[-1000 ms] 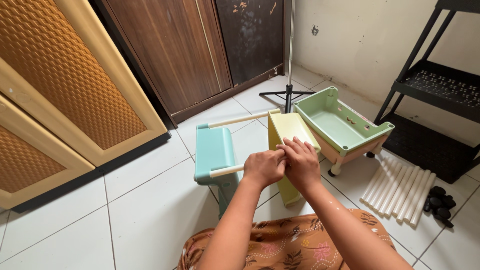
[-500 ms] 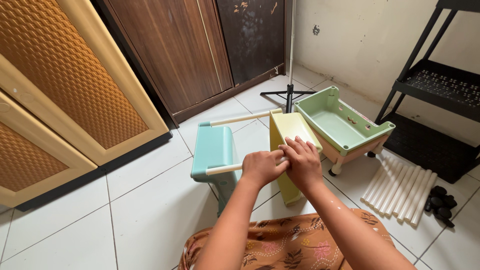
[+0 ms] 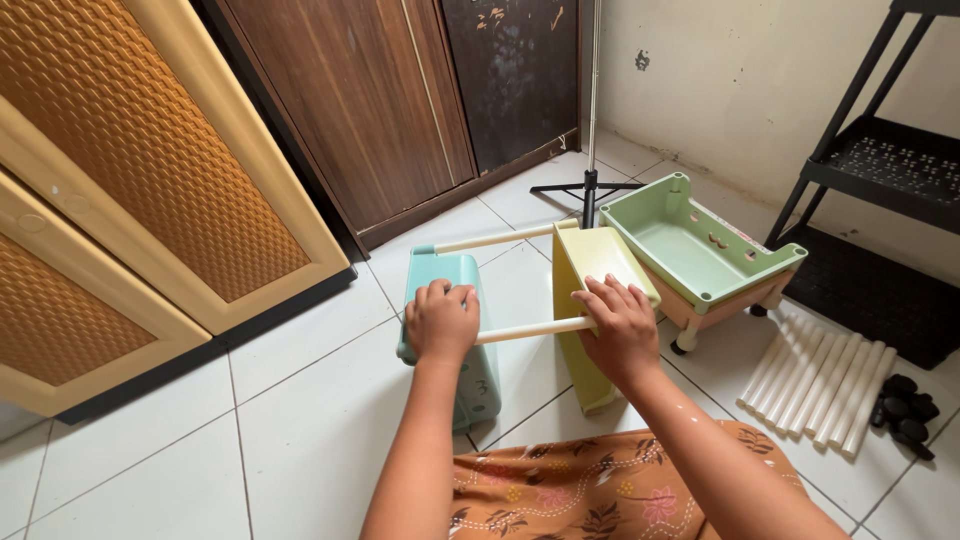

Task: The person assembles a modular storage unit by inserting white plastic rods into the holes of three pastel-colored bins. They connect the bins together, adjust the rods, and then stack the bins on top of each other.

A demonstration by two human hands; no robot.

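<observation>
Hands on two plastic trays stood on edge on the tiled floor (image 3: 300, 420). My left hand (image 3: 441, 320) sits curled over the top rim of the teal tray (image 3: 470, 370), fingers folded down on it. My right hand (image 3: 622, 325) lies flat and spread against the yellow tray (image 3: 590, 265) — right where the near cream tube (image 3: 525, 331) meets it. A second cream tube (image 3: 495, 238) joins the two trays at the far side. Just beyond the yellow tray sits a green tray (image 3: 690, 245), upright, stacked on an orange one with castors. White tubes (image 3: 820, 375) lie loose in a row to the right, black castors (image 3: 905, 410) beside them. Black shelf rack (image 3: 880, 170) against the wall — tripod stand (image 3: 590, 185) behind.
</observation>
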